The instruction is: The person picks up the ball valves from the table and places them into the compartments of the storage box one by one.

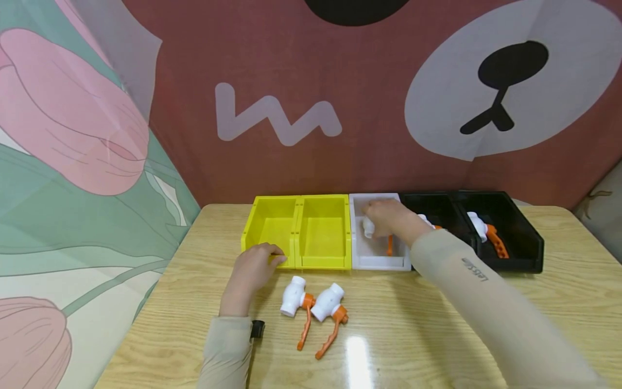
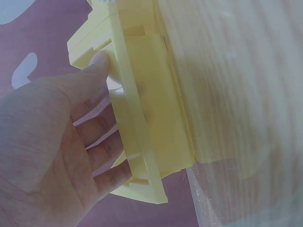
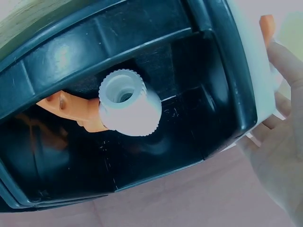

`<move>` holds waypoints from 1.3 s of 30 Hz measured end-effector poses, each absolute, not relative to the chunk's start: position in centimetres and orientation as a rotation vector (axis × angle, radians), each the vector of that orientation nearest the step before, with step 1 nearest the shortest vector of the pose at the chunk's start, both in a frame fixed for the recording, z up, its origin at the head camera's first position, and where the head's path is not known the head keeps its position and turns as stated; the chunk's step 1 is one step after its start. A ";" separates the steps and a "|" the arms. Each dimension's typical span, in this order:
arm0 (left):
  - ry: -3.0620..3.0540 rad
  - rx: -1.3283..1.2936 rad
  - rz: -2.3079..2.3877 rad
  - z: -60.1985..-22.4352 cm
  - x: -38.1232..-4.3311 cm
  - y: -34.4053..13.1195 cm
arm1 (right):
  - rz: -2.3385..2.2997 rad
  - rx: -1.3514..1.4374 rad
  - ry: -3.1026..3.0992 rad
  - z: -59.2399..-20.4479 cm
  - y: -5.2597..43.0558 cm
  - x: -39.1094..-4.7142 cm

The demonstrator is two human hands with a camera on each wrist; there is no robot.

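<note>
In the head view my right hand [image 1: 386,215] reaches down into the white bin [image 1: 380,263] and grips a white ball valve [image 1: 369,227] with an orange lever. The right wrist view shows the tip of that orange lever [image 3: 267,29] above the fingers, with most of the valve hidden. My left hand [image 1: 255,265] rests at the front of the left yellow bin [image 1: 268,216], its fingers reaching over the front lip and partly hidden behind it. Two more ball valves, one at left [image 1: 293,297] and one at right [image 1: 329,302], lie on the table beside it.
A second yellow bin [image 1: 324,224] stands between the left one and the white bin. On the right are two black bins [image 1: 525,243]; each holds a white valve [image 1: 478,226] with an orange lever. A printed cloth [image 1: 282,167] hangs behind the wooden table [image 1: 413,335].
</note>
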State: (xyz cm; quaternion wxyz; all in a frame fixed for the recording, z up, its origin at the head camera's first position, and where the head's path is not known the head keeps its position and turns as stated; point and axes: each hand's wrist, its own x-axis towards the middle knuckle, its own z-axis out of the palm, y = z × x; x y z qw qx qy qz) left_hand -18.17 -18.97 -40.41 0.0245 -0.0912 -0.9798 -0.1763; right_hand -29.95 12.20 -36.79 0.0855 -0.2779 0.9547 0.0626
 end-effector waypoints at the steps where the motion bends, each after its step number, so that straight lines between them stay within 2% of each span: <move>1: -3.032 -0.280 -0.544 -40.4 -18.2 -19.0 | 0.194 -0.834 2.845 -36.9 12.2 -30.0; 39: -3.019 -0.295 -0.548 -40.6 -18.3 -19.1 | 0.240 -0.695 2.762 -37.0 12.1 -29.6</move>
